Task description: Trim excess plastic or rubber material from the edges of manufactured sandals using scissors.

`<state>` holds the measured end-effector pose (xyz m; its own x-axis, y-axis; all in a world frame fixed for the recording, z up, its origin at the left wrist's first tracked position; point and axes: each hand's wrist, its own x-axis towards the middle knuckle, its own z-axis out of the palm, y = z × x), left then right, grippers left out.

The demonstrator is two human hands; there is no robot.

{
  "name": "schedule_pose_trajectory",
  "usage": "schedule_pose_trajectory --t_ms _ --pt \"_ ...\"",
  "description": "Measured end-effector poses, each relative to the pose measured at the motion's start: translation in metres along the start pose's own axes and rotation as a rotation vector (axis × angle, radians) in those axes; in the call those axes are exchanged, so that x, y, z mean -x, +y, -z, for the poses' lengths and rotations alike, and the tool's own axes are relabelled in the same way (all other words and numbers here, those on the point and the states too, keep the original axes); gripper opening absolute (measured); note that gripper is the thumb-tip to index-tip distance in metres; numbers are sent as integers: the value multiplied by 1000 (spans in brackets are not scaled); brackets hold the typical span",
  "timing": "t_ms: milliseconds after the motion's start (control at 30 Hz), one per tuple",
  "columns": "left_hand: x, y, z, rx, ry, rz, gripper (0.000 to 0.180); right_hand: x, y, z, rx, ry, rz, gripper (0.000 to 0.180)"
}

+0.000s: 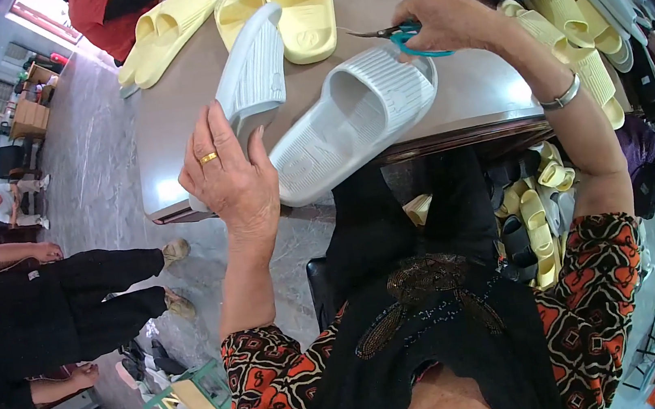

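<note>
My left hand, with a gold ring, is closed on a pale grey slide sandal, which is tipped up on its side at the table's near left. Its mate, another pale grey slide sandal, lies sole down beside it with its strap toward the right, overhanging the front edge. In my right hand is a pair of scissors with teal handles. Their dark blades point left, above the table just beyond the second sandal's strap. A pair of yellow slide sandals sits farther back.
Another yellow sandal pair rests at the table's far left. Many yellow, grey and black sandals are heaped at the right, with more sandals below. A person in black stands at the left; another person sits farther off.
</note>
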<state>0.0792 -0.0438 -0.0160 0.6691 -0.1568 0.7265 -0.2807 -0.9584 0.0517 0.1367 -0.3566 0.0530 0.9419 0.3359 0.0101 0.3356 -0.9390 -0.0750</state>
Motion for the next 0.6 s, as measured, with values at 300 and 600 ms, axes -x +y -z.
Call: schedule_pose_trajectory --t_ms 300,600 --pt "-11 -59 -8 66 184 169 31 49 11 -1 -353 260 -298 41" --pt "23 -148 59 2424 -314 292 41 97 10 -16 -677 287 -338 42"
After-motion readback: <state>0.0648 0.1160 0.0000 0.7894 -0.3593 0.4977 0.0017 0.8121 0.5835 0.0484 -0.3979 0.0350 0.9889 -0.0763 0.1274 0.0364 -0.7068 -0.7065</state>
